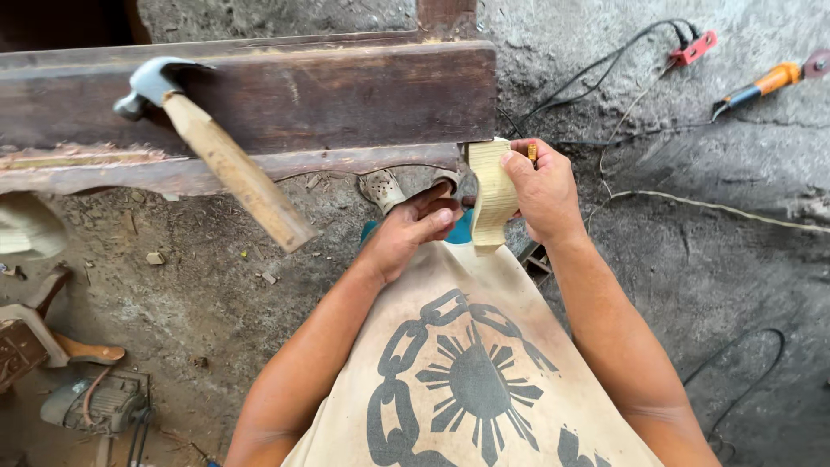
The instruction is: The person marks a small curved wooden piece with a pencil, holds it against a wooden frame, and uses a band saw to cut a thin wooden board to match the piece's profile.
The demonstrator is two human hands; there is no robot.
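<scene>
The right hand was closed around a pale, wavy-edged piece of carved wood, gripping it from the right side with the thumb across its upper face. A short pencil stub was pinched between the fingers of the same hand. The carved piece was held upright, its top end touching the lower right corner of a dark wooden plank.

The left hand lay just beside the lower part of the carved piece, fingers extended and loosely curled toward it, holding nothing that could be made out. Whether its fingertips touched the wood could not be determined.

A claw hammer with a wooden handle rested on the plank, head at the upper left, handle slanting down past the plank's edge. An orange-handled power tool and a red plug with black cable lay on the concrete floor, well apart to the upper right. A small electric motor sat at the lower left.
</scene>
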